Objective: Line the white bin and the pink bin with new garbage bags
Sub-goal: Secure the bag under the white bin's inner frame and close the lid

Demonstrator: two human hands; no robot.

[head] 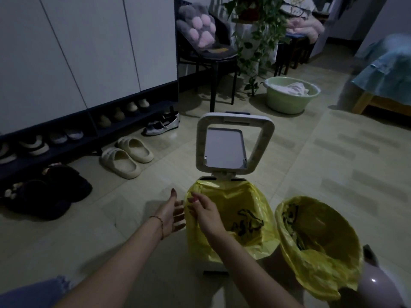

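While left hand (pixel 172 213) opens, right hand (pixel 203 211) pinches yellow bag (pixel 242 196).

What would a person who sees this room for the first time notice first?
The eye goes first to the two bright yellow bags in the dim room: one lines the white bin at the centre, its lid standing open, and one lines the pink bin at the lower right. Both hands work at the white bin's left rim, the right hand on the yellow bag and the left hand open beside it.
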